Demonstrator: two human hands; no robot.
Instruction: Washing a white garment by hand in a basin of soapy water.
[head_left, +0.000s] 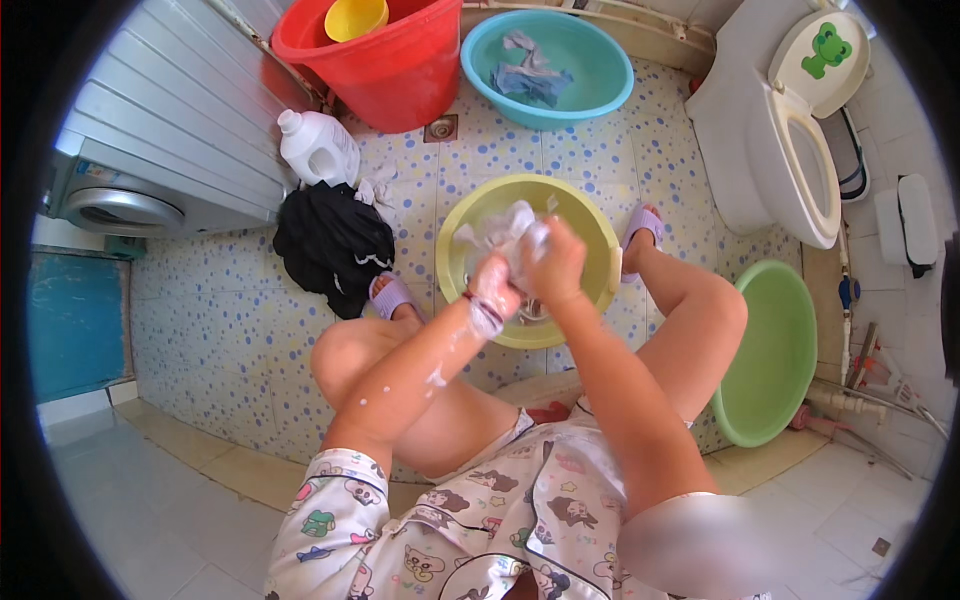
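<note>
Between my knees a pale yellow plastic basin stands on the tiled floor. Above it I hold a wet white cloth, bunched up and covered with suds. My left hand grips the lower part of the cloth, and foam coats its wrist, which wears dark bands. Close against it, my right hand clasps the other side and is blurred. Foam spots dot my left forearm. The hands and cloth hide much of the basin's inside.
Black clothing lies left, near a white detergent jug. Behind are a red tub holding a yellow bowl, and a turquoise basin with wet cloths. At right are a toilet and a tilted green basin; a washing machine stands left.
</note>
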